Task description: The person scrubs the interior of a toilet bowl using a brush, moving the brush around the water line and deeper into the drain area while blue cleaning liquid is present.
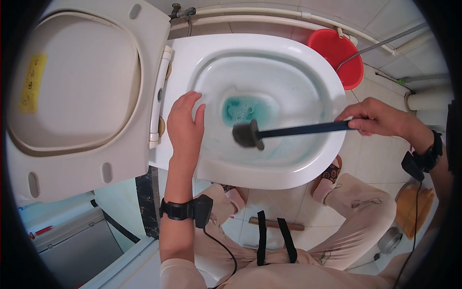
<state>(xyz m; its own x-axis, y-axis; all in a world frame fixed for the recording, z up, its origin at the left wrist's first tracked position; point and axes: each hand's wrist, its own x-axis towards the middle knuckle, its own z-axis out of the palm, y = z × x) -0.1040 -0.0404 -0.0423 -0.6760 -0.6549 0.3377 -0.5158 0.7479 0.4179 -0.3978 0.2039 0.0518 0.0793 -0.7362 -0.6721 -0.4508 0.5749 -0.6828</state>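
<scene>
Over the white toilet bowl (pixel 288 171), a dark toilet brush (pixel 303 129) is held nearly level, its handle's end in the closed fingers of my right hand (pixel 380 118). The brush head points left and hangs above the bowl. Blue-green water (pixel 245 111) with some bubbles lies at the bottom, and faint blue-green streaks mark the inner wall. My left hand (pixel 185 123) is over the bowl's left rim, thumb apart from the fingers and nothing in it; whether it touches the rim, I cannot tell. To its left the toilet seat and lid (pixel 86 86) are raised.
A red bucket (pixel 349 72) stands past the bowl's far right, with a grey hose reaching into it. Pipes (pixel 250 19) run along the tiled wall behind. My slippered feet flank the bowl's near side. An orange-brown object (pixel 414 209) and a grey round one (pixel 390 240) lie at the lower right.
</scene>
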